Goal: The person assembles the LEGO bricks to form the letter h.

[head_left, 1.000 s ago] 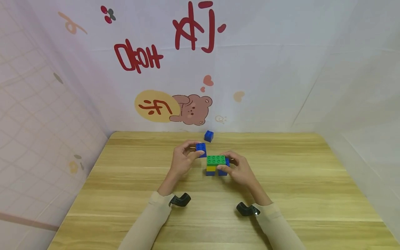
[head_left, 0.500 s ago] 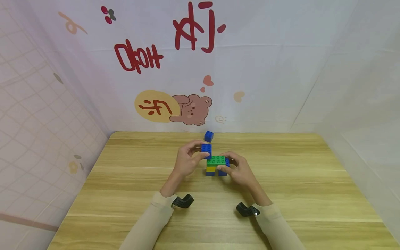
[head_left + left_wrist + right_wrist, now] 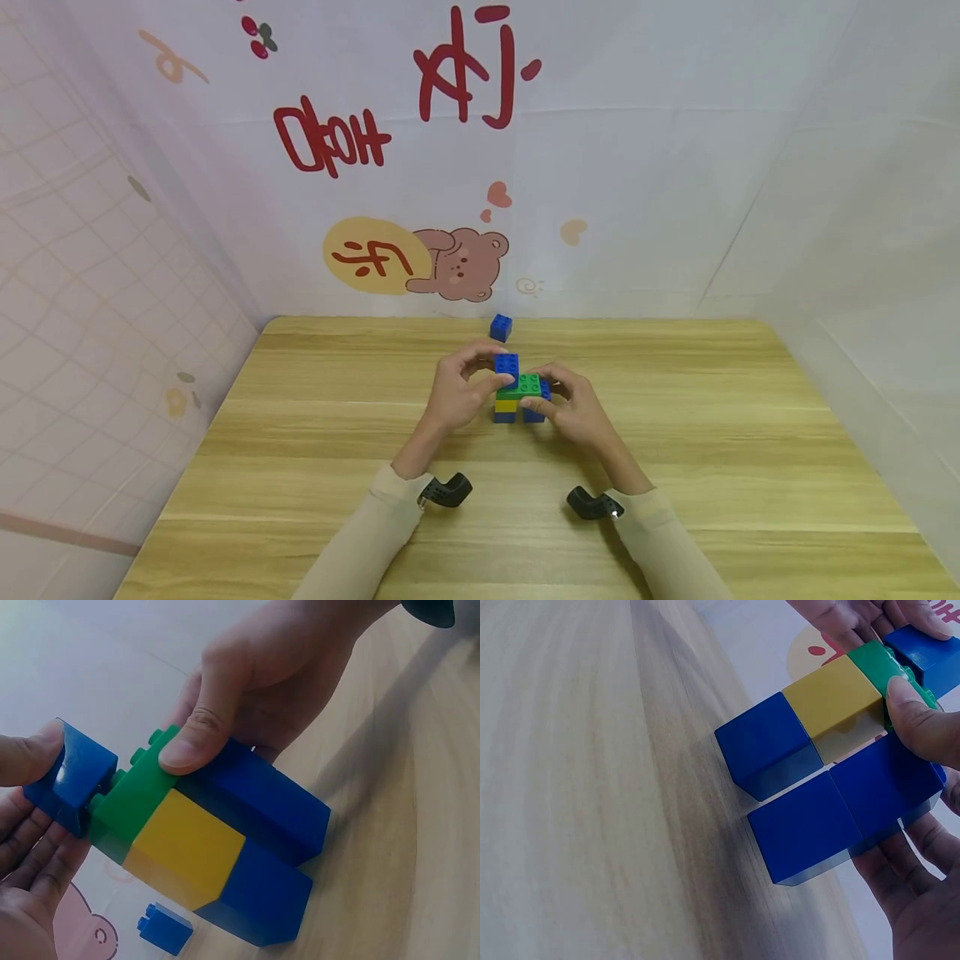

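With the left hand point(image 3: 459, 397) I pinch a studded blue block point(image 3: 507, 366), thumb and fingers parted only by its width. It is over the left end of the green block point(image 3: 530, 383); from here I cannot tell whether it is seated on the studs. My right hand point(image 3: 572, 405) grips the build, thumb against the green block's side and fingers round the two-block blue leg point(image 3: 847, 806). A yellow block point(image 3: 185, 845) above a lower blue block point(image 3: 266, 896) makes the other leg, a narrow gap away. Farther back on the wooden table point(image 3: 675, 467), near the printed wall cloth point(image 3: 630, 167), is a small blue block point(image 3: 501, 328), studs up.
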Demonstrator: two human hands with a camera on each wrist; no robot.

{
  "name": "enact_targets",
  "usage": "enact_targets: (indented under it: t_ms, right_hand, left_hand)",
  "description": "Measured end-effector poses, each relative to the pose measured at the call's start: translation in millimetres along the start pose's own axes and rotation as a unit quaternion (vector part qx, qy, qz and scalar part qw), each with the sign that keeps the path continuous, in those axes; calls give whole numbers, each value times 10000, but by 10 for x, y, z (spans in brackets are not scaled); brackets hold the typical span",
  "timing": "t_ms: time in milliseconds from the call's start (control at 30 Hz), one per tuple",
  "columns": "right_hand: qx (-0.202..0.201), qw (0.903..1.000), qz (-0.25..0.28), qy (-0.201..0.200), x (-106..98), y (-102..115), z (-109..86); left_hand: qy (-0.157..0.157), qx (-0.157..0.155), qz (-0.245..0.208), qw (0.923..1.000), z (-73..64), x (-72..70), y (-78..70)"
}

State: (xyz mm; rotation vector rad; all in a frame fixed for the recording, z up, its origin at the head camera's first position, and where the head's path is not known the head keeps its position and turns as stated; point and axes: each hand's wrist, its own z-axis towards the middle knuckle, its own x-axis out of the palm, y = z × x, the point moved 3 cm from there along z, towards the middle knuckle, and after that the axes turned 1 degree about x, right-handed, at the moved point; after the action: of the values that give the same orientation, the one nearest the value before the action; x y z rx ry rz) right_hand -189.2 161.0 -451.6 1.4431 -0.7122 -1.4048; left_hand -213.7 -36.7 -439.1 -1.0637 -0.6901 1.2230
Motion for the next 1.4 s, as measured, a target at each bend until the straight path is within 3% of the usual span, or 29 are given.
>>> enact_targets:
  t_ms: [267,700,1067,1200,1400]
  right_hand:
    - [-160,9999,-26,9,2,-338,83]
    - [-43,9998,-174,-24,33,-313,81]
    - [-162,9997,-161,3,17,56,-10]
    - [-124,9998,-159,-10,21,11,5]
    - [-84,9998,-159,-45,65,-261,59]
  left_hand:
    - [-38,-18,-58,10000,-14,41,48]
    - [-88,70,-112,9999,-47,43,30]
    - [-49,204,-153,9997,-84,23,2]
    - [-3,214,-180,9996,-88,20,18]
    - [124,219,-95,9996,-106,24,47]
